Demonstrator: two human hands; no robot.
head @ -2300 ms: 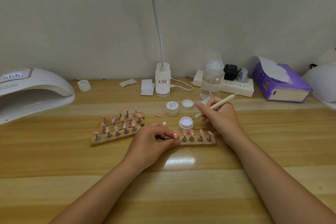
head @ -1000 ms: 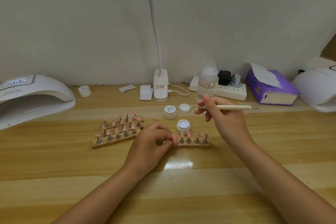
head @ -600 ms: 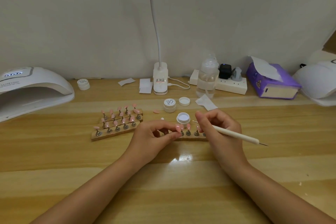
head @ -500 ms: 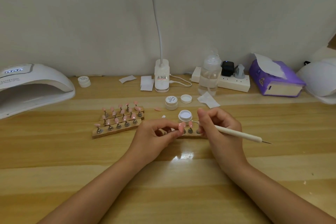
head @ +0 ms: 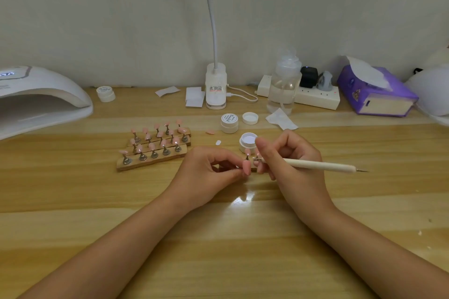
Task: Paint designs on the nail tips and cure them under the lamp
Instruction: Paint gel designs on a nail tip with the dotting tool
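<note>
**Two hands work a pink nail tip with a dotting pen at a wooden desk**

Head view: The fingers (head: pixel 227 161) of the left hand (head: pixel 206 177) are curled closed, pinching a pink nail tip (head: pixel 246 167) between thumb and forefinger. The tip's long axis runs roughly up and down in the frame, its rounded end pointing toward the person. The right hand (head: pixel 289 165) is closed around a cream dotting pen (head: pixel 315 165). The pen lies nearly level, its long axis running left to right; one end sits beside the held nail tip, and the thin metal point at the other end sticks out to the right, past the hand. Whether the pen touches the tip cannot be told.

Both hands rest near the middle of the wooden table (head: pixel 218 238). Just behind them stands an open white gel jar (head: pixel 248 142), with a closed jar (head: pixel 229 123) and a loose lid (head: pixel 250 118) further back. To the left lie wooden holder strips (head: pixel 153 150), side by side, running left to right and slightly slanted, each carrying pink nail tips on small stands. A single loose pink tip (head: pixel 210 132) lies between the strips and the closed jar. The white curing lamp (head: pixel 41 99) sits at the far left edge, its opening facing right. At the back stand a desk lamp base (head: pixel 215 85), a clear bottle (head: pixel 283 87), a power strip (head: pixel 313 97) and a purple tissue box (head: pixel 376 94).
</note>
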